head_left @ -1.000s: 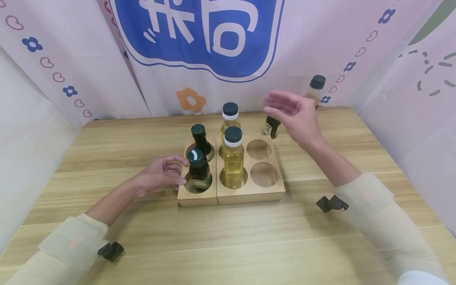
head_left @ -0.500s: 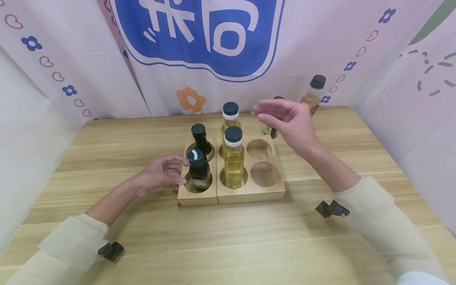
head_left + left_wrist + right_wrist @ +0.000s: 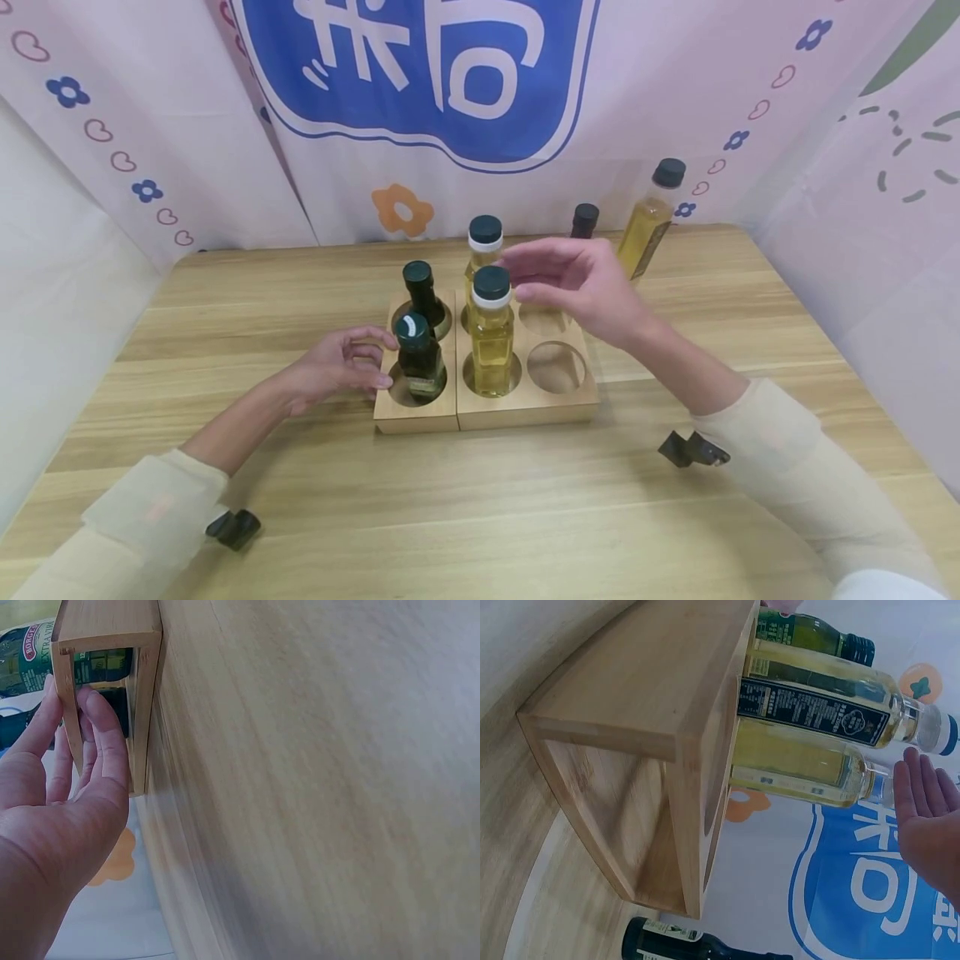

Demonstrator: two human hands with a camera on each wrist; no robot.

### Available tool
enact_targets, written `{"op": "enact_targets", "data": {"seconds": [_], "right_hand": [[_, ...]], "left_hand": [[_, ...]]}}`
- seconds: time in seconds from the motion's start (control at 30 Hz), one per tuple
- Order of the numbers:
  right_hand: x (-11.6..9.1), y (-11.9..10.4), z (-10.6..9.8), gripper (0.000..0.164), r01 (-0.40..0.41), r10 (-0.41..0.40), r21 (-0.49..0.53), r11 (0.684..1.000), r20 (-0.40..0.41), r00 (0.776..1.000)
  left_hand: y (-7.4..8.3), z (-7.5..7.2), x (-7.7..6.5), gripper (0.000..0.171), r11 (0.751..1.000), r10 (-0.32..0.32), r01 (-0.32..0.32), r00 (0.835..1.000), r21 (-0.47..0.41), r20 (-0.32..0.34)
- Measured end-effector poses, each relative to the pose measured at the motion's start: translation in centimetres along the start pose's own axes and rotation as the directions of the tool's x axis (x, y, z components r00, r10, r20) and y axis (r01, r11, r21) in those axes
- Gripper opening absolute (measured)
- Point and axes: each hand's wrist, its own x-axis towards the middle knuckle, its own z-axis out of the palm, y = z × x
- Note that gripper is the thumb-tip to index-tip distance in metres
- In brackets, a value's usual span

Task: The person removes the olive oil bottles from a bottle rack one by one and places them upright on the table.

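A wooden bottle rack (image 3: 528, 412) made of two joined sections stands mid-table. Its left section holds two dark green bottles, one in front (image 3: 420, 363) and one behind (image 3: 422, 293). Clear bottles of yellow oil, a front one (image 3: 492, 357) and a rear one (image 3: 486, 230), fill the middle column; two round holes at the right hold nothing. My left hand (image 3: 330, 372) grips the rack's left edge, its fingers on both sides of the top board in the left wrist view. My right hand (image 3: 600, 292), empty with extended fingers, hovers beside the oil bottles' necks.
Behind my right hand stands a dark bottle (image 3: 585, 218), partly hidden. Another bottle of yellow oil (image 3: 647, 232) stands right of it at the table's back. A printed curtain (image 3: 285, 192) hangs along the back edge of the wooden table (image 3: 480, 517).
My right hand has moved left and down from the back-right bottles to beside the oil bottles, uncovering the two bottles behind it. My left hand has stayed put.
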Motion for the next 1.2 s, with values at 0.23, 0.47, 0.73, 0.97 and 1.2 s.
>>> {"op": "enact_targets", "data": {"seconds": [0.23,0.47,0.73,0.97,1.2], "right_hand": [[0.1,0.8,0.8,0.044,-0.021,0.02,0.017,1.0,0.074,0.997],[0.3,1.2,1.5,0.045,0.002,-0.002,-0.002,1.0,0.087,0.996],[0.4,1.4,1.7,0.04,0.041,-0.041,-0.01,0.999,0.065,0.997],[0.4,1.3,1.7,0.039,0.044,-0.044,-0.004,0.999,0.062,0.997],[0.4,1.0,1.6,0.041,0.042,-0.042,0.012,0.999,0.048,0.998]], "left_hand": [[0.0,0.0,0.0,0.052,1.0,-0.007,0.007,1.0,-0.004,0.001],[0.0,0.0,0.1,0.051,1.0,-0.01,0.01,1.0,-0.009,-0.001],[0.1,0.0,-0.1,0.051,1.0,0.0,0.0,1.0,-0.013,0.003],[0.1,0.1,-0.1,0.05,1.0,0.005,-0.005,1.0,-0.013,0.011],[0.2,0.1,-0.2,0.051,1.0,0.005,-0.005,1.0,-0.014,0.012]]}}
